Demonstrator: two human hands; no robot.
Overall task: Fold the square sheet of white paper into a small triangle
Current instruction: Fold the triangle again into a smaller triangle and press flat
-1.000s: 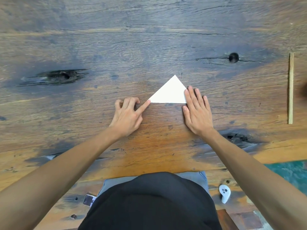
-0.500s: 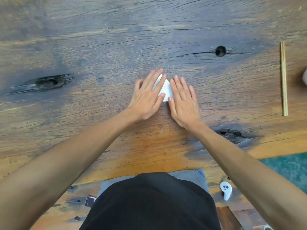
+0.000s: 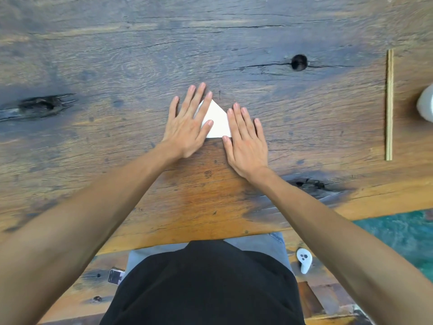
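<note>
Very light and thin, this paper [image 3: 216, 121], easy to bend and easy to slide on smooth wood (so best pressed flat, not pinched). Looks best held down near the edges, with a fingertip run along the fold to make it sharp. Already a small white triangle, point away from the person, flat bottom edge toward them. Lies on the wooden table [image 3: 140, 55], below and left of the dark knot hole [image 3: 299, 62]. Left hand [image 3: 187, 126] flat on its left side, fingers spread a little, gripping nothing. Right hand [image 3: 247, 141] flat just beside its right edge, fingers close together, thumb touching the bottom corner.
</note>
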